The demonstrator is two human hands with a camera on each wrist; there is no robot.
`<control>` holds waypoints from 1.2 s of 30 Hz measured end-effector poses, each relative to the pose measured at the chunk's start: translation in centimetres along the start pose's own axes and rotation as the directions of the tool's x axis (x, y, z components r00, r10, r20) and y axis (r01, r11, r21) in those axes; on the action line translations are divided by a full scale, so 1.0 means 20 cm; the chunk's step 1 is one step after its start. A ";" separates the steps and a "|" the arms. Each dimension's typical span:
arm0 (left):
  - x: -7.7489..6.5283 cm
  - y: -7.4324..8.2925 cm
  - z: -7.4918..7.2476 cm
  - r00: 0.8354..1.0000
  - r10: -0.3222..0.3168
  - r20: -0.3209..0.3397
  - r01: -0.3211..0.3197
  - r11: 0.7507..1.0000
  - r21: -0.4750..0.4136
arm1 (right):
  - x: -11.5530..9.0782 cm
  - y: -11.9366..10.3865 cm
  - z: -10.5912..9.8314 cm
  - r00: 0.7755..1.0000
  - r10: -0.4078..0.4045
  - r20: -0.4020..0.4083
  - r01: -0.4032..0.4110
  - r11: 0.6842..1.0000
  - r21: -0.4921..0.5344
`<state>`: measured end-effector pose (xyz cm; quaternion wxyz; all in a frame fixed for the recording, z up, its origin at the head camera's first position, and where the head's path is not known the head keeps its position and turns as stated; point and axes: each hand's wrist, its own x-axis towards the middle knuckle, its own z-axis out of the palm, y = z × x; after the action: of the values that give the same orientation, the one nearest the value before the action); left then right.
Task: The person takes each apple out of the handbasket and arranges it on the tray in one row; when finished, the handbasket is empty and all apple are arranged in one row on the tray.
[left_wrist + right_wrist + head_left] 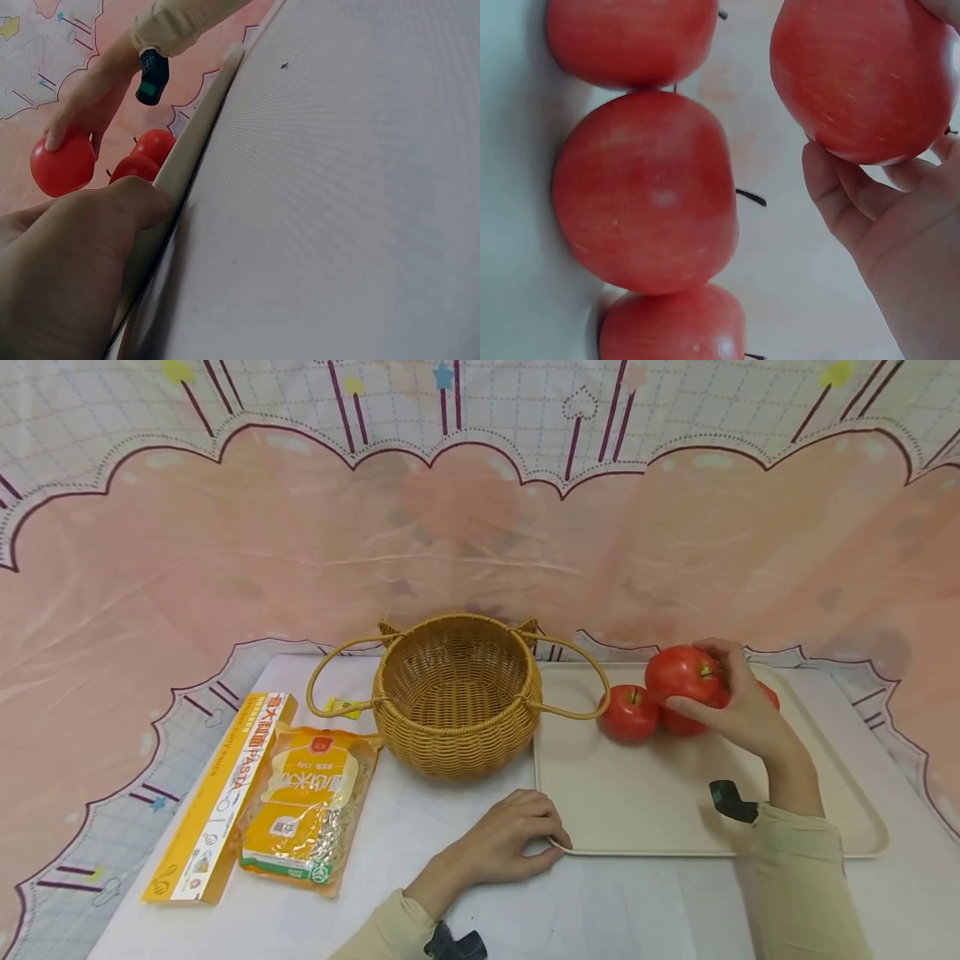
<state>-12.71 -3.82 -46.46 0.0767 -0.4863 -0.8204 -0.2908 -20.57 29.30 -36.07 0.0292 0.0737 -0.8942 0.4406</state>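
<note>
My right hand [738,706] grips a red apple [681,673], holding it above the beige tray [637,810], thumb on one side and fingers on the other. In the right wrist view this apple [862,75] hangs apart from three others lying in a row, the middle apple [649,191] touching its neighbours. From the head, one apple [630,713] shows plainly at the left of the row; the others are partly hidden. My left hand [510,839] holds the tray's near left corner, and the left wrist view shows a digit of that hand [67,255] on the rim.
A wicker basket [457,752] with two loop handles stands left of the tray, one handle reaching over the tray's edge. Further left lie a yellow pasta box [217,802] and an orange-yellow bag [307,802]. A small yellow packet [343,707] lies behind the basket's left handle.
</note>
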 end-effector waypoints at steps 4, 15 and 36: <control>0.00 0.00 0.00 1.000 -0.004 -0.001 0.004 1.000 -0.001 | 0.00 0.02 -0.01 1.000 0.007 -0.021 -0.007 1.000 -0.009; 0.00 -0.01 0.01 1.000 -0.001 0.000 0.001 1.000 -0.001 | -0.01 0.11 -0.08 0.993 -0.005 -0.115 -0.004 0.997 -0.081; 0.00 -0.01 0.01 1.000 -0.002 -0.005 0.002 1.000 -0.009 | -0.04 0.22 -0.19 0.970 0.090 -0.227 -0.095 0.995 -0.010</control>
<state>-12.82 -3.84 -46.70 0.0764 -0.4852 -0.8193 -0.2956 -20.54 35.12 -37.29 0.1110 -0.0190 -0.8921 0.4375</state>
